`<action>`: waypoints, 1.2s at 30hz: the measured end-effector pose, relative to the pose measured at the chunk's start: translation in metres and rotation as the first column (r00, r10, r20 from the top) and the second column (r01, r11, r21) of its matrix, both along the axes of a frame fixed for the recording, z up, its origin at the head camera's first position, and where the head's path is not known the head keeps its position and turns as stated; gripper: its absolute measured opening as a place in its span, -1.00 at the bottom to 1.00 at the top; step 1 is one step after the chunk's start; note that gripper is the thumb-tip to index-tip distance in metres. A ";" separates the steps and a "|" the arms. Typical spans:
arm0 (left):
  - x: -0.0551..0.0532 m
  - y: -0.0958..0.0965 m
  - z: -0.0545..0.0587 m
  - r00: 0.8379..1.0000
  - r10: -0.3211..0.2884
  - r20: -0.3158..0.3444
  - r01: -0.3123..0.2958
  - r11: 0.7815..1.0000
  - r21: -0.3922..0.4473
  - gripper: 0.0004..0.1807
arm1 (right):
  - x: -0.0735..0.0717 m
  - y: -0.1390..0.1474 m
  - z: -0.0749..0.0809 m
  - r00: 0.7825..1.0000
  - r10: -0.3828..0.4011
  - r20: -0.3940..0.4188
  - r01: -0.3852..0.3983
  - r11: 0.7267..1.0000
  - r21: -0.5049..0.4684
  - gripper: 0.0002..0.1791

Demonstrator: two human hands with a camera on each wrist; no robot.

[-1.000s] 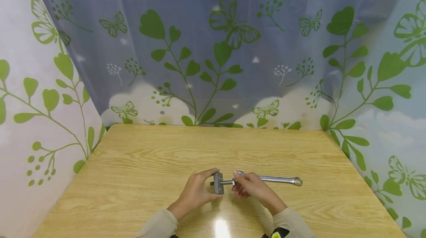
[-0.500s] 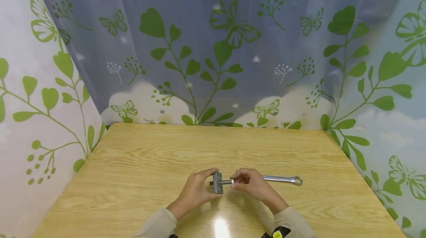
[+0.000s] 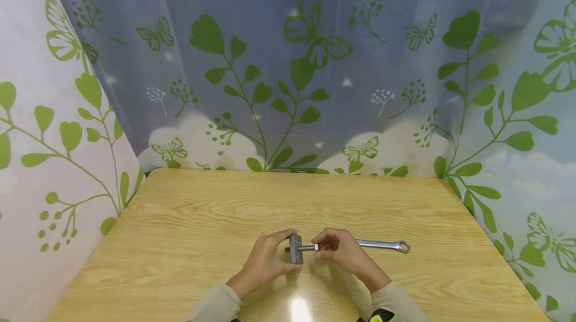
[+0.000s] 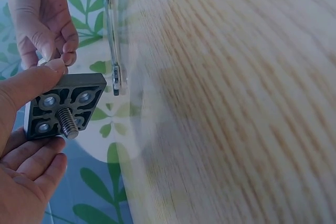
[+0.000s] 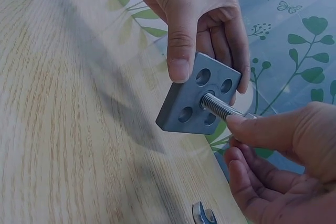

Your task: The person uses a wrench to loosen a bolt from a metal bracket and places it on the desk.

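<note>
A gray square block is up in the air over the wooden table, between the two hands. It has four round holes, and a bolt goes right through its middle. A short bit of the bolt pokes out on the left side of the block, and a longer bit on the right side.

The left hand is on the left of the block and grips it, with the thumb on one edge and fingers on the opposite edge. The right hand is on the right of the block. It pinches the bolt's end with its thumb and curled fingers.

A shiny wrench lies on the table to the right of the block, partly hidden behind the right hand. Its ring end points away from the block. Far behind the block hangs a blue curtain with green leaves and butterflies.
</note>
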State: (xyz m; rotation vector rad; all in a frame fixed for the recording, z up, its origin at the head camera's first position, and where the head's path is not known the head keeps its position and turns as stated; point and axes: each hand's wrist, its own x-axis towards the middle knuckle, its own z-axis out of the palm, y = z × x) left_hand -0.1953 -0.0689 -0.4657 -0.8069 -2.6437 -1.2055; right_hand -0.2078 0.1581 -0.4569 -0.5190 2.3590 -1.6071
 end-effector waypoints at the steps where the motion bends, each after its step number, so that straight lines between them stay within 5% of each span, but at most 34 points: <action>1: 0.000 0.000 0.000 1.000 0.002 -0.001 -0.002 1.000 -0.003 -0.23 | 0.000 0.000 0.001 1.000 0.001 0.018 -0.001 1.000 0.004 -0.67; 9: 0.000 0.000 0.001 1.000 0.014 -0.020 -0.014 1.000 -0.006 -0.22 | 0.002 -0.002 0.004 0.983 0.013 0.182 -0.016 1.000 0.014 -0.42; 21: -0.001 0.001 0.002 1.000 -0.002 -0.029 0.002 1.000 -0.003 -0.22 | 0.001 -0.004 0.003 0.979 -0.024 0.203 0.016 0.999 0.044 -0.39; 28: -0.001 0.001 0.001 1.000 0.003 -0.016 -0.003 1.000 0.008 -0.23 | 0.000 0.000 0.005 0.998 -0.005 0.065 0.004 1.000 0.008 -0.76; 32: -0.003 0.001 0.003 1.000 0.001 -0.021 -0.001 1.000 0.018 -0.23 | -0.002 0.001 0.004 1.000 -0.004 -0.023 0.004 1.000 -0.009 -0.77; 36: -0.002 0.000 0.005 0.999 -0.002 -0.033 0.002 1.000 0.013 -0.23 | -0.003 0.001 0.003 1.000 -0.005 -0.029 0.004 1.000 -0.029 -0.77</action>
